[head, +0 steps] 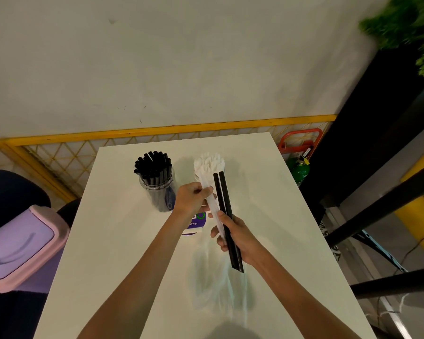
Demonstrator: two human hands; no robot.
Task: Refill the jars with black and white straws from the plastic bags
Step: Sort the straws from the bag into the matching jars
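A clear jar packed with black straws stands at the back left of the white table. To its right a bunch of white straws stands in a second jar with a purple label, mostly hidden by my hands. My left hand pinches a white straw near the bunch. My right hand grips two black straws together with some white ones, tips pointing away from me. A clear plastic bag lies flat on the table below my hands.
A pink and lilac swing-lid bin stands left of the table. A yellow railing runs along the wall behind. A green cylinder and a red frame sit at the back right, beside black metal legs.
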